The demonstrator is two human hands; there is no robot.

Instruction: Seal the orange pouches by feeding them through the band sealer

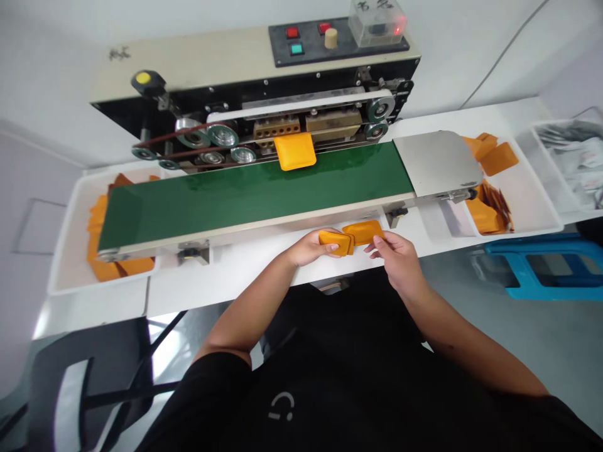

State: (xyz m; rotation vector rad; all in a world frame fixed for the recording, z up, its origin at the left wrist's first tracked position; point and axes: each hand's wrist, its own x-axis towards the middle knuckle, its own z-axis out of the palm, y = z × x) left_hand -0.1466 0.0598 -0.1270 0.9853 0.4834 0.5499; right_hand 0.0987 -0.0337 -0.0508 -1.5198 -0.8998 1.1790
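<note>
My left hand grips a small orange pouch at the near edge of the white table. The fingers of my right hand pinch the corner of a second orange pouch, which lies right beside the first. Both hands are just in front of the green conveyor belt. Farther off, a third orange pouch lies at the belt's far edge, against the brass heating blocks of a band sealer.
A white tray holds orange pouches at the left belt end. Another white tray with orange pouches sits at the right end, beside a bin of silver packets. A blue stool stands on the floor at right; a dark chair stands at lower left.
</note>
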